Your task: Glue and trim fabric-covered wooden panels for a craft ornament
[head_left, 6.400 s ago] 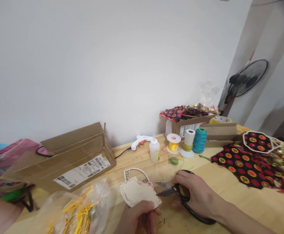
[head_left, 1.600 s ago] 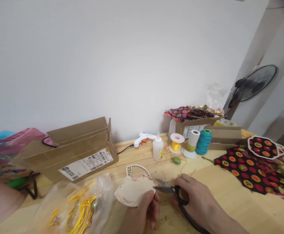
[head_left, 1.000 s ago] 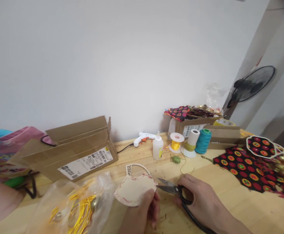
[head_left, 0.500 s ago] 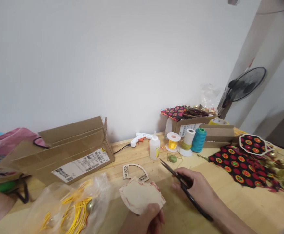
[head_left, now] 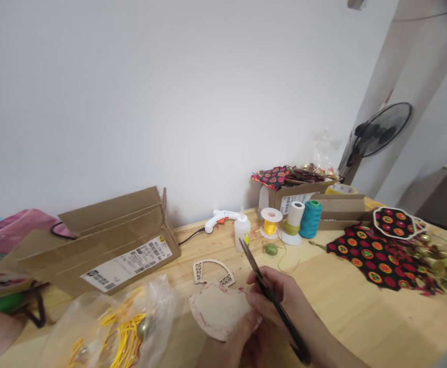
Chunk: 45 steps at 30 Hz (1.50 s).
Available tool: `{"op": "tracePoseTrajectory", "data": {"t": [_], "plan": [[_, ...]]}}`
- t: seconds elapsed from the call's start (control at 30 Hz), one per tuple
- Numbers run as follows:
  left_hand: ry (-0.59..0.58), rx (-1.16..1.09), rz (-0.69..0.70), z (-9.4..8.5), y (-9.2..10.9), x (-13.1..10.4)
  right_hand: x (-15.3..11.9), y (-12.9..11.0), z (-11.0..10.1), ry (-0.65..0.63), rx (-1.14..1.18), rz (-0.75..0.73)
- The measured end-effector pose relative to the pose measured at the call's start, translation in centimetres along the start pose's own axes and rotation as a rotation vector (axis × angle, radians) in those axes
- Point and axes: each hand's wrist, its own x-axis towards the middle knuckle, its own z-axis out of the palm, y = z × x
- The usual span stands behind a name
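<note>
The panel (head_left: 218,309) is cream with reddish edges, the scissor handles (head_left: 288,322) black, the cloth (head_left: 375,258) red-dotted black.

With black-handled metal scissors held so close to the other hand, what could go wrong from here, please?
1. The right hand grips the black-handled metal scissors right beside the left hand, which holds a flat cream piece with reddish edges; a slip might nick a finger.
2. The scissors point toward the upright translucent plastic bottle; pushed farther, they might tip it.
3. The loose olive-green thread lies nearby and could snag.
</note>
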Motion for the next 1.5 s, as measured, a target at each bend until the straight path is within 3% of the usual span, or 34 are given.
{"op": "tracePoseTrajectory", "data": {"t": [0.23,0.33,0.6,0.8,1.27,1.5], "plan": [[-0.087,-0.087,-0.104,-0.2,0.6,0.1,-0.1,0.4,-5.1,-0.031,-0.707,-0.224],[-0.08,-0.115,-0.162,-0.3,0.8,0.3,-0.8,0.7,-6.4,-0.083,-0.861,-0.269],[-0.022,-0.055,-0.182,-0.1,0.7,0.6,-1.2,1.6,-5.5,-0.105,-0.966,-0.279],[-0.03,0.001,-0.308,0.3,0.2,0.0,-0.4,1.6,-5.5,-0.08,-0.982,-0.231],[-0.055,-0.161,-0.133,-0.2,0.6,0.5,-0.7,1.7,-5.6,0.017,-0.909,-0.194],[-0.113,-0.153,-0.143,-0.5,-0.1,0.8,-1.4,1.7,-5.8,-0.077,-0.923,-0.178]]}}
